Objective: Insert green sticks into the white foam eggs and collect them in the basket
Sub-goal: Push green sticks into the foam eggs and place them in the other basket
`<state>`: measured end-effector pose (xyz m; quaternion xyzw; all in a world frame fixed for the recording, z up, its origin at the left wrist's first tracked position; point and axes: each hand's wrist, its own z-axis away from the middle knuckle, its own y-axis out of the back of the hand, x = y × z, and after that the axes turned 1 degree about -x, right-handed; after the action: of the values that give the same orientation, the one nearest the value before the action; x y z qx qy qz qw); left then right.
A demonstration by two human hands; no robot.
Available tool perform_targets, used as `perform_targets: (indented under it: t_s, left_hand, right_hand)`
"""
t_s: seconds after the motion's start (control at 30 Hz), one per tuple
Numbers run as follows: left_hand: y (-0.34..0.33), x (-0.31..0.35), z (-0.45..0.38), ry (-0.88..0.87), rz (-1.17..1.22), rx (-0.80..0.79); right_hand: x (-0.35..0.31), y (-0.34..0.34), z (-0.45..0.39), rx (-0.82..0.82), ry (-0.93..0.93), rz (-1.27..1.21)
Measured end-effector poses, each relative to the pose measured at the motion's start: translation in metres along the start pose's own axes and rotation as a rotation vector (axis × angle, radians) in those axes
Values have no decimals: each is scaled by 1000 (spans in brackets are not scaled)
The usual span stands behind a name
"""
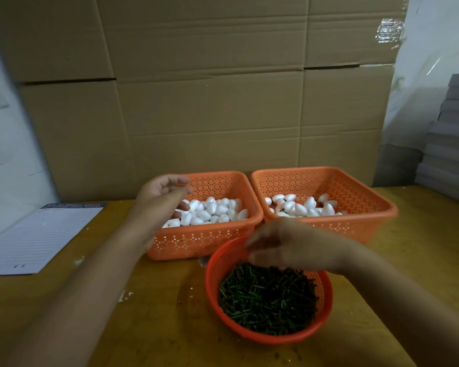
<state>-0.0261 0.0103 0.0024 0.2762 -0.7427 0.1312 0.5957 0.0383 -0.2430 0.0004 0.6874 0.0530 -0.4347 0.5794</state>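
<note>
At a worn yellow-brown wooden table [149,313], we see two bare hands over three perforated orange plastic baskets. The left hand [162,200] hangs with relaxed fingers over the left square basket [204,239], heaped with smooth white foam eggs [212,210]; whether it touches any we cannot tell. The right square basket [355,205], just beside it, holds a smaller pile of eggs [302,206]. The right hand [284,245] is blurred above the far rim of the round basket [326,316] of short dark green sticks [268,300], fingers curled downward; we cannot tell if it grips anything. A lined notepad [37,237] lies at left, its header print too small to read. Flattened brown cardboard [210,102] with a patch of clear tape walls the back; grey slabs [451,144] stack at right.
</note>
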Motion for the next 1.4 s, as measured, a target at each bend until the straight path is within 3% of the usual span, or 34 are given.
perform_targets:
  t_s: [0.07,0.17,0.37,0.57,0.8,1.07,1.4]
  left_hand:
    - [6,0,-7,23,-75,-24]
    - [13,-3,-21,52,-294,-95]
    - [21,-10,-49,-13,-976,-205]
    - [17,-11,-57,76,-1344,-323]
    - [5,-15,-59,132,-1430,-393]
    - [0,-22,-64,123,-1298,-521]
    - [8,-28,-63,-41,-1140,-450]
  right_hand:
    - [-1,-6,-1,-134,23,260]
    - [-2,-17,0,-230,12,417]
    - [-2,-21,0,-234,28,466]
    - [-2,-21,0,-247,15,468]
    - [0,-22,0,-252,25,463]
    - [2,-23,-1,-238,30,458]
    - [4,-23,-3,-232,24,452]
